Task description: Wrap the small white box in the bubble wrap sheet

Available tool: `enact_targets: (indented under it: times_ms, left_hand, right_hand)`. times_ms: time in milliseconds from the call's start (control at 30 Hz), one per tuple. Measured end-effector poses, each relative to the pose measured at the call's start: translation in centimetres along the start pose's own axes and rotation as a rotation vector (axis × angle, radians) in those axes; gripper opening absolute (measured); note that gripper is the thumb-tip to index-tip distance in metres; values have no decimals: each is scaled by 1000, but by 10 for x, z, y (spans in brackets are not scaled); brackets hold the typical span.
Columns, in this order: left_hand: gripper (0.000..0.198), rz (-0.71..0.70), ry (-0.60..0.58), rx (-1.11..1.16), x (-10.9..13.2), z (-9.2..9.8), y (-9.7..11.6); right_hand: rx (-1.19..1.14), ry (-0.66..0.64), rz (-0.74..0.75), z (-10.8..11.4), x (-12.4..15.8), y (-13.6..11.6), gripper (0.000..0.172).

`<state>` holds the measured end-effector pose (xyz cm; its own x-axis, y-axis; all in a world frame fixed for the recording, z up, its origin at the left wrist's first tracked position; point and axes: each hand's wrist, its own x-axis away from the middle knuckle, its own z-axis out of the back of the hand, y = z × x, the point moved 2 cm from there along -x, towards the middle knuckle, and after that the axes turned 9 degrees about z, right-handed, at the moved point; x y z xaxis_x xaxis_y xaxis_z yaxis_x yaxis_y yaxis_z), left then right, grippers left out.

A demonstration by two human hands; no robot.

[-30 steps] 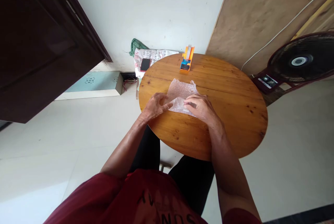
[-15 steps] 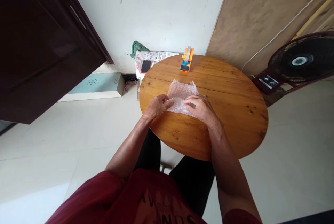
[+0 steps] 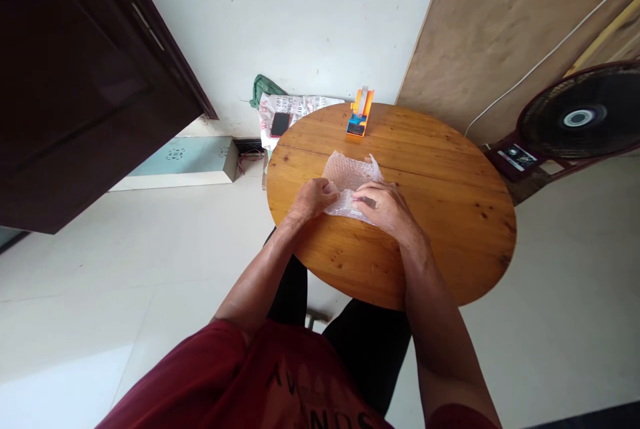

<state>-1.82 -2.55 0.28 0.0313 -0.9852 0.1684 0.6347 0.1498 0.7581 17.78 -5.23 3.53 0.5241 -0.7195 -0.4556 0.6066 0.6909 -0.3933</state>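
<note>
A sheet of clear bubble wrap lies on a round wooden table. My left hand grips the wrap's near left edge, fingers curled over it. My right hand presses on the wrap's near right part, fingers bent and pinching it; a small dark spot shows under the fingers, and what it is cannot be made out. An orange and blue tape dispenser stands at the table's far edge, beyond the wrap.
A dark wooden cabinet fills the left. A printed sack with a phone lies on the floor behind the table beside a green bag. A floor fan stands right. A plywood board leans on the wall.
My left hand has slid rightward onto the bubble wrap's edge and closed over it. My right hand has stayed in place.
</note>
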Motion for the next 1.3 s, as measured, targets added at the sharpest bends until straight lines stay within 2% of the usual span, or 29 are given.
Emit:
enact_targets:
  times_ms: [133,300,467,767,933,1067,1167,1300]
  left_hand:
    - [10,-24,58,-34,4,-1,6]
    - [56,-3,117,-2,10,-5,12]
    - [66,-40,101,87,17,-6,22]
    - [68,-69,-7,282,14,-11,33]
    - [68,-82,20,237,21,-15,40]
    - [72,-109,49,231,31,-20,37]
    - [73,-126,67,261,37,-23,32]
    - [63,-117,78,271,46,-21,31]
  right_hand:
    - [35,13,12,0,0,-1,10]
    - [36,2,14,1,0,-3,12]
    - [49,-10,-7,1,0,-4,12]
    - [37,-31,-23,0,-1,-3,11]
    - [52,-64,-22,1,-2,-4,13]
    - [61,-88,-20,1,-2,-2,15]
    - [59,-109,-25,1,-3,-2,12]
    - [67,-128,-79,2,-3,-2,4]
